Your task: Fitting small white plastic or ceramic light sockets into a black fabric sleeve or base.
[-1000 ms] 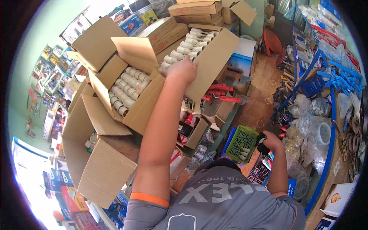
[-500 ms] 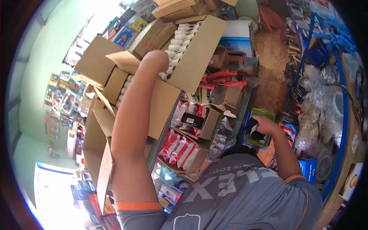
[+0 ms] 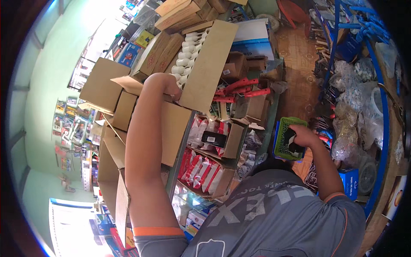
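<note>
Evidently unfinished: white fittings [image 3: 185, 55] line the cardboard carton [image 3: 212, 64]; the green basket's [image 3: 280, 143] contents are largely obscured. Left hand [image 3: 172, 88] at carton, right hand [image 3: 302, 135] over basket, both half-curled; grips indeterminable.

The fisheye view looks steeply down from the person's head, close above the grey shirt [image 3: 274, 214] at five o'clock, with the left hand [image 3: 171, 89] toward eleven and the right hand [image 3: 303, 136] at three. It faces out over the tiled floor [image 3: 295, 73] at two o'clock, wide enough to take in the pale green wall [image 3: 43, 103] near nine.
</note>
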Tool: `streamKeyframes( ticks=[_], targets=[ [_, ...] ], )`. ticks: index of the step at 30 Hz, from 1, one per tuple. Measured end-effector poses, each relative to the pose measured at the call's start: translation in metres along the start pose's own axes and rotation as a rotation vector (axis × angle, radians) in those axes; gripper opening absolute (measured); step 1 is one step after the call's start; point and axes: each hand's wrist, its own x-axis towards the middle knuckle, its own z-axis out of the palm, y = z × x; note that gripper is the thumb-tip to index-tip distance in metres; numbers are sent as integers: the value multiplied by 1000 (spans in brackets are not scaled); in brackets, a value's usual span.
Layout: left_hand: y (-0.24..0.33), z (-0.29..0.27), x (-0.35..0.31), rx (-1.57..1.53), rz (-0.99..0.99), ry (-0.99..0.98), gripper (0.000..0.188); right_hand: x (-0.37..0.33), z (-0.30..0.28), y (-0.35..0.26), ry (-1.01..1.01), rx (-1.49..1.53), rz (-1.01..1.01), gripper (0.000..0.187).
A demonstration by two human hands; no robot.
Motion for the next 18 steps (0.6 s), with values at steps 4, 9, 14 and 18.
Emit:
streamKeyframes(
  ticks=[4, 9, 14, 18],
  targets=[
    [7, 7, -1, 27, -45, 57, 42, -1, 1, -4, 1, 10, -102, 43],
    [3, 13, -11, 49, -143, 393, 29, 5, -2, -1, 26, -27, -58, 49],
    [-7, 11, -44, -108, -214, 710, 21, 20, -2, 4, 128, 270, -80, 59],
    [-8, 1, -90, -271, -111, 967, 21, 14, -23, -21, 99, 1296, -239, 63]
  ],
)
